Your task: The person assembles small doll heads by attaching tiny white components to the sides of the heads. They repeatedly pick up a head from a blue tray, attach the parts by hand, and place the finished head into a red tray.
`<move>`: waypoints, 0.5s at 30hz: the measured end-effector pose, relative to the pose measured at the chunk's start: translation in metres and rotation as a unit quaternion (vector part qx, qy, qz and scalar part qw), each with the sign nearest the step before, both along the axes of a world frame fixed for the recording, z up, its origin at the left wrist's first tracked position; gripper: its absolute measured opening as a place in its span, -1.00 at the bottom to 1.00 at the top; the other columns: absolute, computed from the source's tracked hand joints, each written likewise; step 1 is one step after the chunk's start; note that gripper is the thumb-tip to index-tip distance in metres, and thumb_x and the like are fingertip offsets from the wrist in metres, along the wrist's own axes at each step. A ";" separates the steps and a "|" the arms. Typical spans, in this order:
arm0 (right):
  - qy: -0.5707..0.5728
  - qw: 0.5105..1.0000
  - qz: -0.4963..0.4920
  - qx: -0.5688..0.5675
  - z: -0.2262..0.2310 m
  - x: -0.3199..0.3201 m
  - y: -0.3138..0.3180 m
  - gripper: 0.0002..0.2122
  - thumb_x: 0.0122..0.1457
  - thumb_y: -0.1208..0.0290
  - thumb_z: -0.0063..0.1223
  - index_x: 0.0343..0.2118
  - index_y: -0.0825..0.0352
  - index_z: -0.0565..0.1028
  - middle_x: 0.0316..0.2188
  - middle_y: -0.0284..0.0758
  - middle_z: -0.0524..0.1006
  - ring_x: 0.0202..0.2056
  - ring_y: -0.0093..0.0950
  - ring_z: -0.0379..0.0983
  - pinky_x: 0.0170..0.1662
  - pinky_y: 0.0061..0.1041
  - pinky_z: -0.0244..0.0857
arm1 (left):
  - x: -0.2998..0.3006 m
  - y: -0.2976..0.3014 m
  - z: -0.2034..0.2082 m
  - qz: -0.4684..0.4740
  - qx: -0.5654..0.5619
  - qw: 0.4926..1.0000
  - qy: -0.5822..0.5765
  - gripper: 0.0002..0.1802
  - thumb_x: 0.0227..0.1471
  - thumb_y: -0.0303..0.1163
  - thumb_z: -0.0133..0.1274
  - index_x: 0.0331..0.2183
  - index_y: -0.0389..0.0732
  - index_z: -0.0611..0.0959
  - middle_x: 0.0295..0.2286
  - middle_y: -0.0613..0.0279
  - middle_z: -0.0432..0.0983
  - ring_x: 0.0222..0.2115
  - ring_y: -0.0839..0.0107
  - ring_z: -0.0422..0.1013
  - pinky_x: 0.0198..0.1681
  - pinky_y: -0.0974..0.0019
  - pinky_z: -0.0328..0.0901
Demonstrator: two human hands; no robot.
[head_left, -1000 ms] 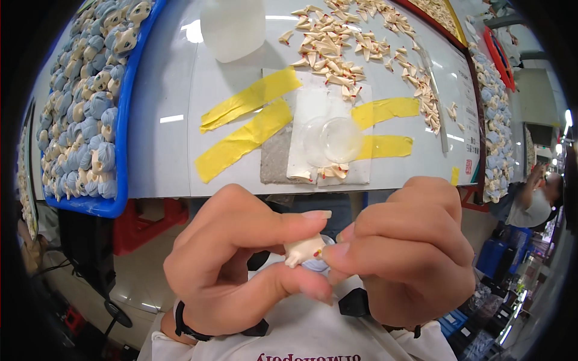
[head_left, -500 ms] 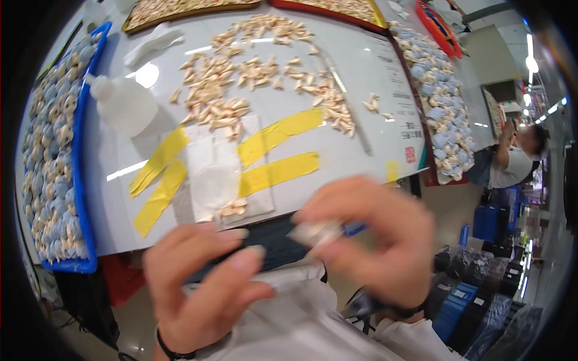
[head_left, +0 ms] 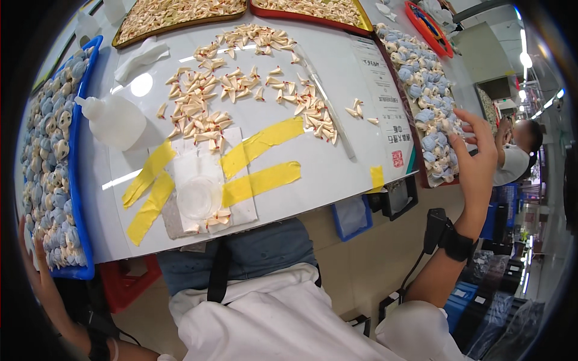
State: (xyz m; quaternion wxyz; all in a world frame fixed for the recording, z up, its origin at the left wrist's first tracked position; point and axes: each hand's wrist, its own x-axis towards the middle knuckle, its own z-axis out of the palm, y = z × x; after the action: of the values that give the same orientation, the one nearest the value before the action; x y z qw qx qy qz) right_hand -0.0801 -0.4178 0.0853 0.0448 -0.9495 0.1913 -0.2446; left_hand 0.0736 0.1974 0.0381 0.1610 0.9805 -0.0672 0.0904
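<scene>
My right hand (head_left: 477, 150) reaches over the near edge of the tray at the right, thumb and forefinger apart beside small blue-and-cream figure pieces (head_left: 433, 111). I see nothing held between its fingers. At the far left, my left hand (head_left: 37, 262) is by the near end of the blue tray (head_left: 78, 180), which is full of similar rounded blue-and-cream pieces (head_left: 57, 153). Its fingers look stretched and apart, though the dark picture rim hides part of them. On the table, small cream pointed pieces with red tips (head_left: 195, 99) lie in loose heaps.
A clear round dish (head_left: 198, 197) sits on a white pad, with yellow tape strips (head_left: 262, 183) beside it. A white squeeze bottle (head_left: 117, 123) stands at the left. Trays of cream pieces (head_left: 180, 15) line the back. Another person (head_left: 518, 144) sits at far right.
My hands have parted from the table's front edge, the left to the blue tray, the right to the right-hand tray. The small pale piece in my right fingers is no longer visible there.
</scene>
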 end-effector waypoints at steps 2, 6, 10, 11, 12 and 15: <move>0.026 0.993 0.056 0.096 -0.001 0.010 0.014 -0.77 -0.13 0.57 0.03 -0.32 0.32 0.48 -0.35 -0.30 0.45 -0.38 -0.46 0.36 -0.29 -0.55 0.22 | 0.008 0.014 -0.007 0.001 -0.009 1.000 0.030 -0.49 0.10 -0.19 -0.17 0.05 -0.21 0.25 0.04 0.09 0.11 0.08 0.26 0.03 0.09 0.19 0.01; 0.089 0.977 0.130 0.146 -0.011 0.036 0.036 -0.83 -0.16 0.55 0.06 -0.41 0.37 0.48 -0.47 -0.31 0.45 -0.44 -0.47 0.35 -0.37 -0.57 0.22 | 0.020 0.010 -0.012 0.013 -0.043 0.998 0.036 -0.48 0.11 -0.15 -0.18 0.07 -0.15 0.25 0.06 0.12 0.09 0.05 0.29 0.09 0.05 0.26 0.07; 0.119 0.972 0.150 0.138 -0.028 0.053 0.048 -0.89 -0.16 0.55 0.06 -0.50 0.40 0.44 -0.54 -0.26 0.41 -0.48 -0.41 0.35 -0.41 -0.52 0.21 | 0.027 -0.007 -0.013 0.030 -0.100 0.994 0.045 -0.53 0.11 -0.22 -0.14 0.03 -0.20 0.31 -0.25 0.15 0.29 -0.27 0.45 0.32 -0.16 0.44 0.21; 0.131 0.971 0.153 0.132 -0.029 0.057 0.049 -0.89 -0.16 0.55 0.06 -0.51 0.40 0.43 -0.55 -0.25 0.40 -0.48 -0.40 0.35 -0.41 -0.50 0.21 | 0.028 -0.005 -0.012 0.017 -0.106 0.994 0.037 -0.54 0.11 -0.24 -0.14 0.02 -0.21 0.32 -0.23 0.15 0.29 -0.28 0.46 0.31 -0.16 0.45 0.20; 0.131 0.972 0.156 0.117 -0.032 0.058 0.052 -0.92 -0.15 0.57 0.04 -0.55 0.40 0.39 -0.57 -0.22 0.37 -0.49 -0.36 0.34 -0.41 -0.47 0.20 | 0.023 -0.011 -0.011 0.020 -0.095 0.995 0.026 -0.56 0.11 -0.25 -0.14 0.01 -0.21 0.33 -0.21 0.16 0.29 -0.28 0.46 0.31 -0.17 0.45 0.21; 0.129 0.974 0.175 0.060 -0.036 0.053 0.055 -0.93 -0.09 0.58 -0.03 -0.51 0.40 0.34 -0.56 -0.20 0.34 -0.49 -0.24 0.28 -0.39 -0.41 0.16 | 0.011 -0.041 0.000 0.045 -0.111 0.992 0.043 -0.62 0.09 -0.28 -0.11 -0.06 -0.23 0.38 -0.16 0.20 0.27 -0.29 0.45 0.30 -0.19 0.45 0.21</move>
State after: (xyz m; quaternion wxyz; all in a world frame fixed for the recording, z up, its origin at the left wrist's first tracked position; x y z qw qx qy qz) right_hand -0.0270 -0.3625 0.0498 0.1186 -0.9874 0.0401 -0.0966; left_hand 0.0844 0.1569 0.0383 0.2670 0.9617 -0.0060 0.0620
